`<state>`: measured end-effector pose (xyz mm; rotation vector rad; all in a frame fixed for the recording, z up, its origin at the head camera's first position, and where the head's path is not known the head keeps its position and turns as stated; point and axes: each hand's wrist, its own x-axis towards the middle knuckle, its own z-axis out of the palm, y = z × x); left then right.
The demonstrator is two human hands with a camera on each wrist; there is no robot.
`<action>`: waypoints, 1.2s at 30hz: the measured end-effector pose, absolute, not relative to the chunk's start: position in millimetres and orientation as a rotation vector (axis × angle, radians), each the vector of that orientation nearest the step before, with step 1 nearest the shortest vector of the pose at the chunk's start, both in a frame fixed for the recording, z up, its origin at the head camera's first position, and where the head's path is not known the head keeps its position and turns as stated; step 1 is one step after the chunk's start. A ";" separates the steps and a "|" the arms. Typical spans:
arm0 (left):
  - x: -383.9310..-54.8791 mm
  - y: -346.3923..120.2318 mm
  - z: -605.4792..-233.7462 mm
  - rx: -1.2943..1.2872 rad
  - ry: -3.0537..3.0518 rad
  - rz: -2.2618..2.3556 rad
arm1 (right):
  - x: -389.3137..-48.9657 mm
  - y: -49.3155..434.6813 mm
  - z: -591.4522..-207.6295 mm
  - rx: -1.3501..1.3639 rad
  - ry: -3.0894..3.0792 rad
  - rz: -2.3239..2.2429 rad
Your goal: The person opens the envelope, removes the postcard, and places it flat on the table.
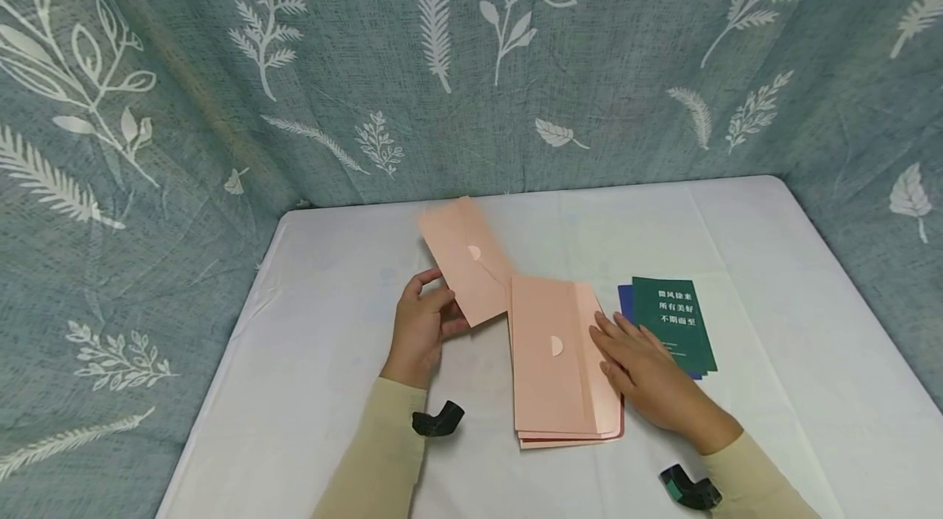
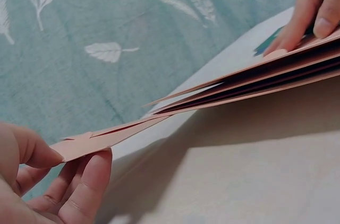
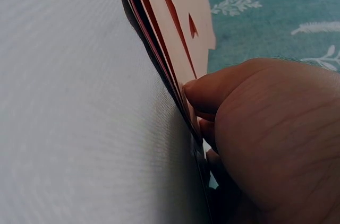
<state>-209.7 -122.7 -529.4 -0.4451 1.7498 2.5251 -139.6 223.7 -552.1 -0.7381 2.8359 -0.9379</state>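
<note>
One pink envelope [image 1: 457, 257] with a half-round flap tab is held tilted by my left hand [image 1: 418, 335], pinched between thumb and fingers at its near left edge. In the left wrist view, its far end meets the edge of the stack of pink envelopes [image 2: 255, 86], whose layers are slightly fanned apart. My right hand [image 1: 656, 380] rests on the right side of that stack, fingers fairly straight. The right wrist view shows the right thumb [image 3: 204, 94] touching the stack's edge; the other fingers are partly hidden there.
Right of the stack, partly under my right hand, lies a green card [image 1: 674, 302] with white writing, over a blue one [image 1: 626, 302]. A white cloth [image 1: 331, 290] covers the table. Behind it hangs a leaf-patterned green curtain [image 1: 354, 52]. Black wrist cameras [image 1: 438, 421] sit at both sleeves.
</note>
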 end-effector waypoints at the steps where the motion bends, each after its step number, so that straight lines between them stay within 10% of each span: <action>1: -210.2 -124.4 -529.1 -0.451 1.745 2.536 | -139.5 223.8 -552.2 -0.740 2.837 -0.936; 36: -202.6 -114.7 -519.9 -0.242 1.804 2.420 | -142.6 224.3 -558.1 -0.725 2.813 -0.938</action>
